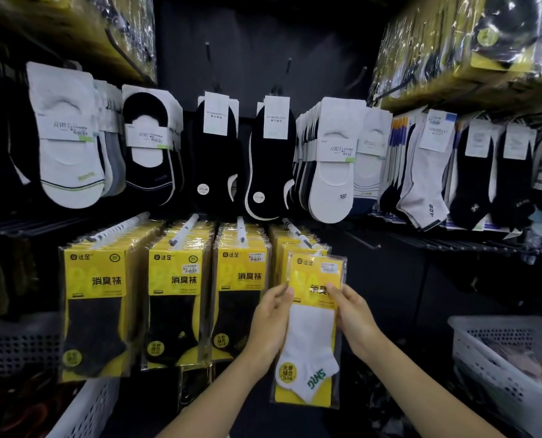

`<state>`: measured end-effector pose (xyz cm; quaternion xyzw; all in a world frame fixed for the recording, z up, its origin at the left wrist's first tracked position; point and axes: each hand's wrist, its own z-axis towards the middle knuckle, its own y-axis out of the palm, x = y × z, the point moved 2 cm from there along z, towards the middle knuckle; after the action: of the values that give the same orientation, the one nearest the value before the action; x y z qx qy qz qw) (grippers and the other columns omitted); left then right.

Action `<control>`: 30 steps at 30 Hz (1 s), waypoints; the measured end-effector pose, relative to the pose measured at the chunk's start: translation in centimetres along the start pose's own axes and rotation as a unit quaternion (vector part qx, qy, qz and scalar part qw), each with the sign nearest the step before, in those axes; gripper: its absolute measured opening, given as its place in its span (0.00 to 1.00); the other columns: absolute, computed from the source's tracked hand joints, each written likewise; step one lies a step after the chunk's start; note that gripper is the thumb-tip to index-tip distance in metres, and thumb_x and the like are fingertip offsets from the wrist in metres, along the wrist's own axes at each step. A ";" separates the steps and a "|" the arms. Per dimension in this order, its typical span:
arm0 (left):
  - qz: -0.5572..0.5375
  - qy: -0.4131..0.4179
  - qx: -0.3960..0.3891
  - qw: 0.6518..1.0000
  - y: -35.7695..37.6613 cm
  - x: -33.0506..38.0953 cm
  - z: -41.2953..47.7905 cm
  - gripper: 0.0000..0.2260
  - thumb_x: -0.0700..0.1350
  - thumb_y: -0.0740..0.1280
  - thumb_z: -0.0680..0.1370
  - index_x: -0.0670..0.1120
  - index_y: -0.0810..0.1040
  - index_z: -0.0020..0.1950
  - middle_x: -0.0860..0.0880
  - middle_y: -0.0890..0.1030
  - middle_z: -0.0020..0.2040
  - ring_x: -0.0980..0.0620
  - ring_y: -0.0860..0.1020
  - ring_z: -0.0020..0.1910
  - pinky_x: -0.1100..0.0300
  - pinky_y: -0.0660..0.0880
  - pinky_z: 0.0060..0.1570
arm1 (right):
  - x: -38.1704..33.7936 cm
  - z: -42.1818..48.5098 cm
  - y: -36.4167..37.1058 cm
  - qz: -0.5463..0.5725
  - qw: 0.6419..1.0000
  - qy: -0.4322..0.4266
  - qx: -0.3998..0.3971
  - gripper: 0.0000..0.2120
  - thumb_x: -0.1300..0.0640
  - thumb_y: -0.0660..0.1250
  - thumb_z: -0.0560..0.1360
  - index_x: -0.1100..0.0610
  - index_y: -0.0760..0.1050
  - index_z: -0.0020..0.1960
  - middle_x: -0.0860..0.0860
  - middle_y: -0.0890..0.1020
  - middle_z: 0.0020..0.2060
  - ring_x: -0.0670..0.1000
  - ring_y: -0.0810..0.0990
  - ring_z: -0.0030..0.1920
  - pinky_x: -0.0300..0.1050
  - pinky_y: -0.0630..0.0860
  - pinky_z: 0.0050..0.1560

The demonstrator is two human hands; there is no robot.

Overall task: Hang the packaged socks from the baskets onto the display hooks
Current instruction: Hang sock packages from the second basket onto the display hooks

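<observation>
**Lining sock packet (pixel 310 336) up under the hook (pixel 295 233)**

Left hand (pixel 271 314) and right hand (pixel 355 317) each pinch a side edge of the sock packet. It hangs upright, long axis vertical, top edge just below the hook's tip, in front of hung packets (pixel 290 240). Both hands sit equally far below the hook.

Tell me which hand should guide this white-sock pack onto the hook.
Right, probably. The right hand pinches the white-sock pack on its open side, while the left hand is crowded against the neighbouring hung packs. The hook lies just above the pack's top.
</observation>
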<state>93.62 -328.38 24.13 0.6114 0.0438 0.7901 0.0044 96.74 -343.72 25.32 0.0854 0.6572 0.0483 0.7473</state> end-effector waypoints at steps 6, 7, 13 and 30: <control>-0.002 -0.034 -0.039 0.999 1.0 -0.2 0.6 0.21 0.56 0.58 0.80 0.49 0.69 0.71 0.50 0.75 0.66 0.53 0.73 0.65 0.50 0.68 0.68 | -0.9 1.9 -0.8 -0.030 0.998 -0.030 0.039 0.08 0.58 0.64 0.79 0.62 0.77 0.52 0.57 0.85 0.46 0.52 0.84 0.43 0.45 0.80 0.44; -0.005 -0.037 -0.038 0.999 1.1 -0.3 0.8 0.21 0.55 0.58 0.80 0.48 0.68 0.71 0.50 0.75 0.67 0.53 0.73 0.65 0.50 0.68 0.68 | -1.0 2.3 -0.6 -0.037 0.998 -0.037 0.032 0.08 0.59 0.64 0.78 0.63 0.77 0.52 0.56 0.85 0.45 0.51 0.84 0.42 0.42 0.80 0.41; -0.005 -0.056 -0.005 0.998 0.9 -2.2 3.0 0.13 0.52 0.56 0.82 0.53 0.68 0.66 0.60 0.77 0.56 0.67 0.77 0.50 0.73 0.72 0.41 | 0.0 5.5 0.8 -0.066 0.997 -0.035 0.023 0.07 0.59 0.65 0.78 0.62 0.77 0.49 0.55 0.84 0.43 0.48 0.83 0.40 0.36 0.78 0.36; 0.115 -0.022 0.019 0.993 0.9 -4.8 6.1 0.28 0.50 0.61 0.80 0.46 0.54 0.77 0.50 0.56 0.77 0.51 0.57 0.75 0.56 0.58 0.72 | 4.8 7.6 -0.7 -0.127 0.985 -0.036 0.112 0.20 0.54 0.71 0.73 0.57 0.71 0.62 0.50 0.76 0.54 0.42 0.75 0.46 0.32 0.69 0.40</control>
<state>100.80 -329.17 21.08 0.6293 -0.0116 0.7710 -0.0971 104.83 -343.97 21.47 0.0864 0.6367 -0.1237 0.7562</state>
